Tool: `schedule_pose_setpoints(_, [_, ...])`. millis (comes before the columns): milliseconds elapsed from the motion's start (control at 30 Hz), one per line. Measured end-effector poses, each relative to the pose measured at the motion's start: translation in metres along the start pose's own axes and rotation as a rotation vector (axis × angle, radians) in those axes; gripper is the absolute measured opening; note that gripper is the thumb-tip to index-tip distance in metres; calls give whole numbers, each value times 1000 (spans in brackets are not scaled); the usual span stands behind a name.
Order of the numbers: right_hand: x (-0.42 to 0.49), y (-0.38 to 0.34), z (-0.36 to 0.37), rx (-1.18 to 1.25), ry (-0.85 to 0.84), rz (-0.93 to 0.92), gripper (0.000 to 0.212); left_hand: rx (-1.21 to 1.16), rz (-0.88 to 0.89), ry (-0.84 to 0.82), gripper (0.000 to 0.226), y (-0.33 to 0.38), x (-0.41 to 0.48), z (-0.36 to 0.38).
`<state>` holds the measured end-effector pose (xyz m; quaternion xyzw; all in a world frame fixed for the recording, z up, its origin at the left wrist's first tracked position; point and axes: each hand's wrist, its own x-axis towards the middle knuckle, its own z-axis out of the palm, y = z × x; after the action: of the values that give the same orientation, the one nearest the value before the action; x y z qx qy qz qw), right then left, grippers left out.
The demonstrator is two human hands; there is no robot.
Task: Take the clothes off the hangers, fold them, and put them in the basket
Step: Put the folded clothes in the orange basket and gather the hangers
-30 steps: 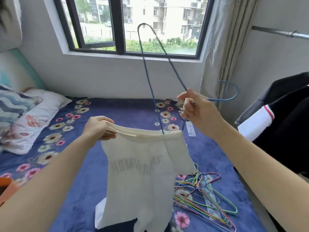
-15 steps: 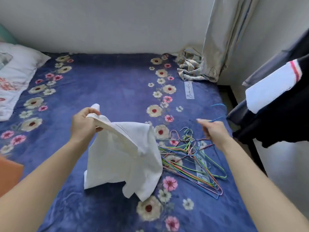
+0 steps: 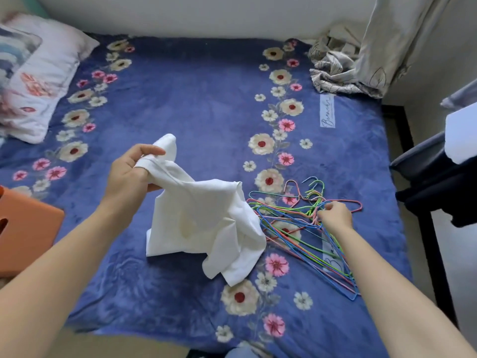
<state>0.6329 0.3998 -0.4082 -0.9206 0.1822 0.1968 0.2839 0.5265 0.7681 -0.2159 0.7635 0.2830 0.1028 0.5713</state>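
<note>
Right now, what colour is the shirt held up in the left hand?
The shirt is white, seen best in the head view.

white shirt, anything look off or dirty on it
Yes: the white shirt, gripped at one end by the left hand, shows a faint yellowish patch near its middle, odd against the clean cloth. Whether it is a stain or print showing through cannot be told.

**Both arms extended, hands apart**

Left hand (image 3: 129, 174) is raised, thumb and curled fingers gripping the white shirt (image 3: 206, 223) by its edge. Right hand (image 3: 335, 215) sits lower, palm down, fingertips curled onto the hanger pile (image 3: 289, 210). Can't tell if it grips anything.
</note>
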Motion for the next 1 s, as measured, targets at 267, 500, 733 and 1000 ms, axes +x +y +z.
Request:
schedule_pose_setpoints(267, [-121, -201, -18, 293, -365, -683, 27, -122, 24, -204, 24, 32, -5, -49])
schedule_pose_setpoints(500, [-224, -348, -30, 86, -743, -927, 75, 21, 472, -517, 35, 120, 2, -124])
schedule_pose_setpoints(733, [-282, -393, -18, 567, -516, -851, 26, -196, 479, -680, 43, 110, 63, -213])
schedule_pose_setpoints(1000, [-330, -437, -29, 743, -324, -757, 19, -156, 49, -950, 68, -25, 86, -234])
